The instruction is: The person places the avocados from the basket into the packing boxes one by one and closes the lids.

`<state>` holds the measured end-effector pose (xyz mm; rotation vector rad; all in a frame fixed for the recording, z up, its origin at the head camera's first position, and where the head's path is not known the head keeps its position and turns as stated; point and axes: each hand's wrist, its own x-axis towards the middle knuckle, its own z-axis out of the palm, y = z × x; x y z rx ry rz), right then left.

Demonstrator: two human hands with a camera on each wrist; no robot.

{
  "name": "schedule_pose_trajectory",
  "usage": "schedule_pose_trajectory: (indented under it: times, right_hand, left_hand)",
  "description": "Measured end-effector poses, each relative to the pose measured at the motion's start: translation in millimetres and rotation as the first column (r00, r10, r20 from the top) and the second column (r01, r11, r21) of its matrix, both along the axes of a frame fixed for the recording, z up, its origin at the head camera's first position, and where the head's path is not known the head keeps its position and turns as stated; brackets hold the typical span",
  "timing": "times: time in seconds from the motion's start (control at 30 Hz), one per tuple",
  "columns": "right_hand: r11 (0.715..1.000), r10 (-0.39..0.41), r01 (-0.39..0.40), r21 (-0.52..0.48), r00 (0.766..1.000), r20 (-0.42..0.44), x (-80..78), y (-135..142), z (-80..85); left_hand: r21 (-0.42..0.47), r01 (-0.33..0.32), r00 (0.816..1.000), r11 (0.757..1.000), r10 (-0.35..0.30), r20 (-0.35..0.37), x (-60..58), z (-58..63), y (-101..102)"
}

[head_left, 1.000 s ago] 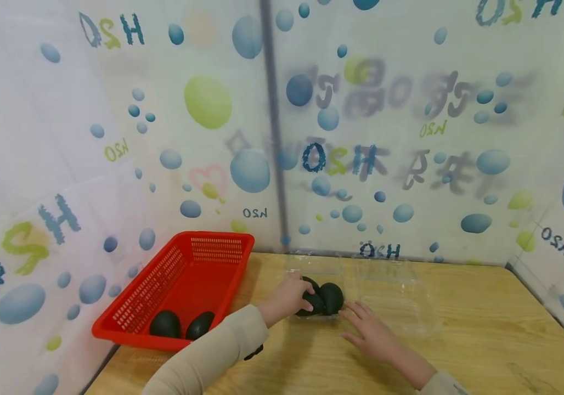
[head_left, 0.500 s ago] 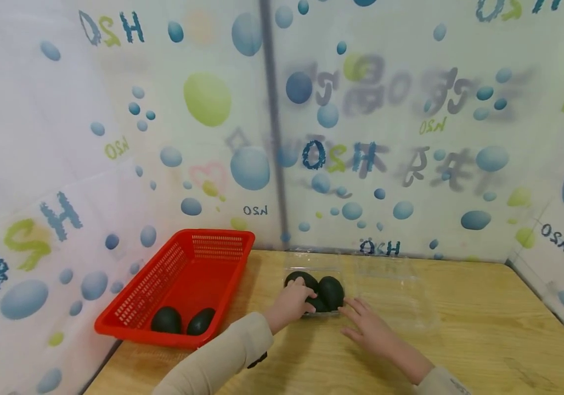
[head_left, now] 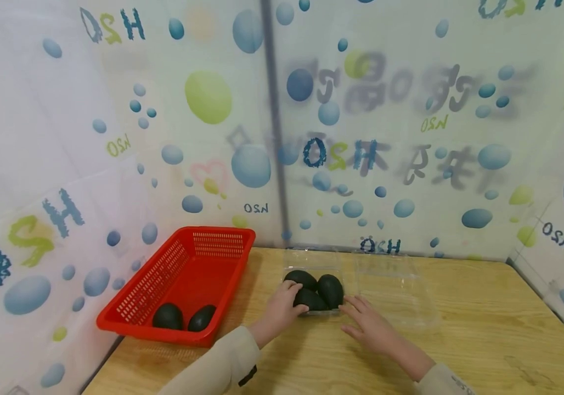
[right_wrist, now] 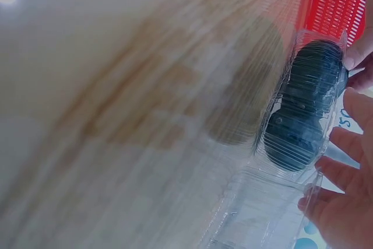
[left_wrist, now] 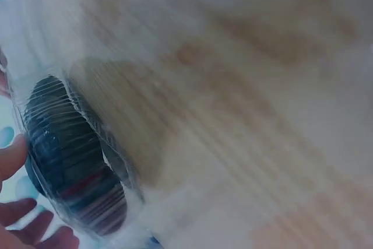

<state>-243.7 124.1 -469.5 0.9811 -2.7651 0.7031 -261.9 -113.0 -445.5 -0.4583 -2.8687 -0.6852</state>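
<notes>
A clear plastic clamshell box (head_left: 331,312) stands on the table with three dark avocados inside. One avocado (head_left: 300,280) lies at the back left, one (head_left: 330,291) at the right. The front avocado (head_left: 310,300) has its left end between the thumb and fingers of my left hand (head_left: 278,308). My right hand (head_left: 370,328) holds its fingers straight, fingertips right at the box's front right corner. The right wrist view shows the right fingers (right_wrist: 344,170) along the rim. Ribbed plastic covers the avocados (left_wrist: 76,161) in the left wrist view.
To the left, a red plastic basket (head_left: 213,282) holds two more avocados (head_left: 167,316) at its near end. The box's clear lid (head_left: 395,296) lies open on the wooden table (head_left: 484,329) at the right. A patterned curtain (head_left: 410,109) hangs close behind.
My left hand has drawn back from over the avocados to the front left one, uncovering the back left avocado. The right hand stays at the box's corner.
</notes>
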Motion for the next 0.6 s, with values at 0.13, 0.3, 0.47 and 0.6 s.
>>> schedule_pose_trajectory:
  times: [0.13,0.3,0.47,0.6]
  right_hand:
    - [1.0,0.004,-0.004,0.0,1.0,-0.002,1.3,0.4,2.7]
    - [1.0,0.006,-0.006,0.0,1.0,-0.014,2.6,0.9,6.6]
    - [1.0,0.002,-0.002,0.012,1.0,-0.004,3.2,-0.2,8.7]
    - [1.0,-0.004,0.004,0.023,1.0,0.012,3.3,-1.0,10.5]
  left_hand:
    - [0.116,-0.074,0.996,0.99,0.068,0.054,2.7,-3.3,-8.8]
    - [0.216,-0.138,0.983,0.967,0.106,0.152,1.7,-6.3,-16.5]
    - [0.254,-0.132,0.977,0.958,0.082,0.196,0.3,-8.3,-20.6]
    - [0.262,-0.139,0.967,0.955,0.073,0.246,1.3,-9.8,-22.8]
